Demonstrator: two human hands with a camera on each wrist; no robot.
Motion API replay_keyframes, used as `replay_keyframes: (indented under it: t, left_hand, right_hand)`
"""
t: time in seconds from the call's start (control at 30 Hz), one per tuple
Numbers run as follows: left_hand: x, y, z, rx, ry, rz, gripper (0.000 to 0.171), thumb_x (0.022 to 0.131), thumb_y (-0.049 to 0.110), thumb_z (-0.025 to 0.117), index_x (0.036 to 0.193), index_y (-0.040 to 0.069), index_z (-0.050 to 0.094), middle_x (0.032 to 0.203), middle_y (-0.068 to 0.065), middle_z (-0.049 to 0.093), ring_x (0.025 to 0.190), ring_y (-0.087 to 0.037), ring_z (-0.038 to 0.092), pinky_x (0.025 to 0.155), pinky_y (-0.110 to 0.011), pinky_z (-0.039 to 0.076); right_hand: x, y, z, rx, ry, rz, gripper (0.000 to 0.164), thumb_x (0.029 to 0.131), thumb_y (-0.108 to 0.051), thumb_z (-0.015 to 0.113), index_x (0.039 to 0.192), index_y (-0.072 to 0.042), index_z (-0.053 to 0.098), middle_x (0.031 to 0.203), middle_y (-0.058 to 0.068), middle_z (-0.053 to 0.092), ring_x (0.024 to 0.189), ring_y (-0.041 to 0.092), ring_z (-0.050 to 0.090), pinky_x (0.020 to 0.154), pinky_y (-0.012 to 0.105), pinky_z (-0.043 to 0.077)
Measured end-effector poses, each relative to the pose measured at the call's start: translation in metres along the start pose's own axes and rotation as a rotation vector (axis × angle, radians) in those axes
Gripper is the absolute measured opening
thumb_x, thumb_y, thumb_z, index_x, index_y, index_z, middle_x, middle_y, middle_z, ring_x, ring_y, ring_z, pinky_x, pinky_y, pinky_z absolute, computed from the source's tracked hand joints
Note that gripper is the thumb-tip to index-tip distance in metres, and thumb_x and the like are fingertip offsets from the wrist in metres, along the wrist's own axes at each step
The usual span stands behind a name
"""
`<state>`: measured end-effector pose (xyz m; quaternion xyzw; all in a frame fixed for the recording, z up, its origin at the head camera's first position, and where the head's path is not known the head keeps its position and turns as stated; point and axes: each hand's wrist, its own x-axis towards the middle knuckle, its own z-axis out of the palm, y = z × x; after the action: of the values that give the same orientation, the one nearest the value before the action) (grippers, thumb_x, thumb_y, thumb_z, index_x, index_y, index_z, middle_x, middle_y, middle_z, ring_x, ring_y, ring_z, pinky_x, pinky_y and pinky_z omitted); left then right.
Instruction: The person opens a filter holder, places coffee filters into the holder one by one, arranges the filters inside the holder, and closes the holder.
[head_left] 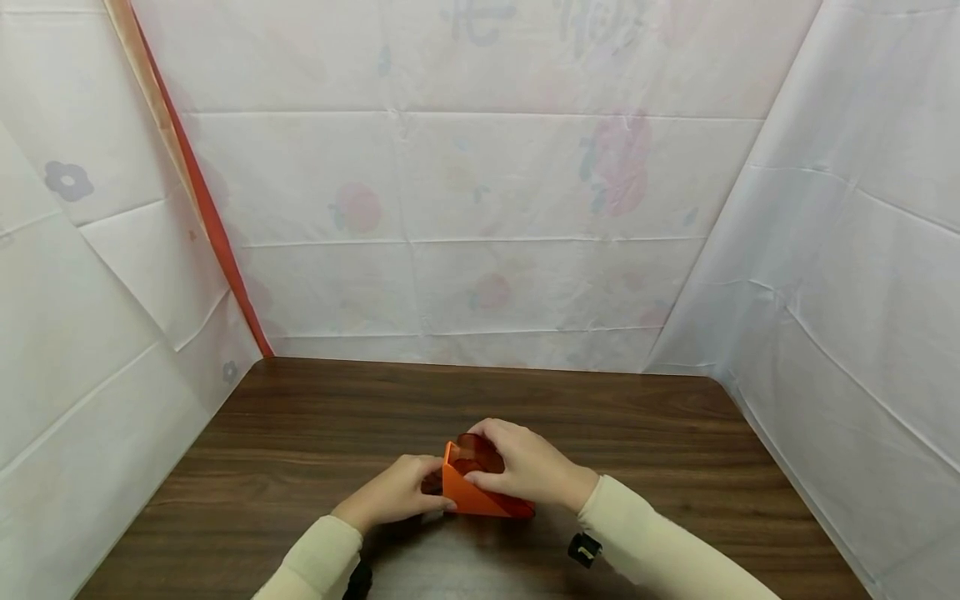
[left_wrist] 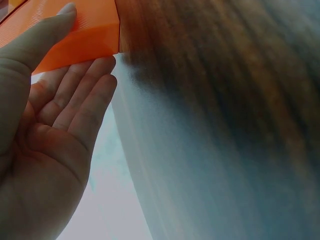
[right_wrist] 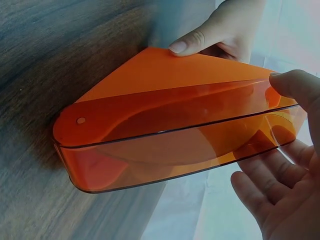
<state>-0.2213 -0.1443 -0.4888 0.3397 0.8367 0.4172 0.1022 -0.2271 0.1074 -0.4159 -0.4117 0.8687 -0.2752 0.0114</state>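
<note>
An orange wedge-shaped box (head_left: 467, 496) stands on the table, its translucent orange-red cover (right_wrist: 145, 145) joined at a small round pivot near one low corner. My left hand (head_left: 397, 494) grips the box's tall end, thumb on one face and fingers on the opposite side. From the other side, my right hand (head_left: 536, 468) pinches the cover's upper end between thumb and fingers. A rounded shape shows faintly through the cover in the right wrist view; what it is I cannot tell.
The dark wood-grain table (head_left: 315, 417) runs back to a white patterned cloth (head_left: 480, 192). More white cloth hangs at the left and right sides. A red-orange strip (head_left: 213, 225) hangs down the left back corner.
</note>
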Motion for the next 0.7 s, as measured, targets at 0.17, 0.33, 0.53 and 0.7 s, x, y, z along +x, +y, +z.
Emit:
replay_keyframes:
  t: [0.17, 0.33, 0.53, 0.7]
  left_hand:
    - [-0.0001, 0.0001, -0.0003, 0.001, 0.002, -0.008, 0.037, 0.091, 0.032, 0.077, 0.122, 0.014, 0.067, 0.109, 0.007, 0.070, 0.095, -0.006, 0.067, 0.082, -0.025, 0.056]
    - [0.0003, -0.0006, 0.0000, 0.003, 0.001, -0.005, 0.038, 0.091, 0.032, 0.077, 0.123, 0.014, 0.066, 0.109, 0.008, 0.070, 0.095, -0.006, 0.067, 0.083, -0.026, 0.056]
    - [0.0012, -0.0023, 0.0014, -0.006, 0.000, -0.014, 0.040, 0.091, 0.031, 0.077, 0.125, 0.014, 0.066, 0.110, 0.009, 0.069, 0.096, -0.005, 0.067, 0.083, -0.025, 0.056]
    - [0.0005, -0.0021, 0.0015, -0.012, 0.005, 0.007, 0.038, 0.090, 0.030, 0.077, 0.123, 0.013, 0.066, 0.109, 0.008, 0.070, 0.095, -0.007, 0.067, 0.082, -0.025, 0.056]
  right_hand:
    - [0.0016, -0.0003, 0.0033, 0.005, -0.008, 0.002, 0.042, 0.094, -0.035, 0.072, 0.128, -0.017, 0.056, 0.112, -0.010, 0.060, 0.092, 0.003, 0.059, 0.080, 0.020, 0.052]
    - [0.0025, -0.0006, 0.0062, 0.023, -0.011, 0.002, 0.041, 0.094, -0.035, 0.072, 0.127, -0.017, 0.056, 0.112, -0.009, 0.060, 0.091, 0.005, 0.060, 0.079, 0.020, 0.052]
    - [0.0035, -0.0006, 0.0080, 0.032, -0.014, -0.002, 0.040, 0.094, -0.034, 0.072, 0.127, -0.017, 0.057, 0.112, -0.010, 0.060, 0.092, 0.006, 0.061, 0.080, 0.020, 0.052]
    - [0.0040, 0.0005, 0.0097, 0.040, -0.023, -0.005, 0.041, 0.095, -0.038, 0.070, 0.127, -0.018, 0.056, 0.111, -0.010, 0.059, 0.091, 0.005, 0.060, 0.078, 0.019, 0.052]
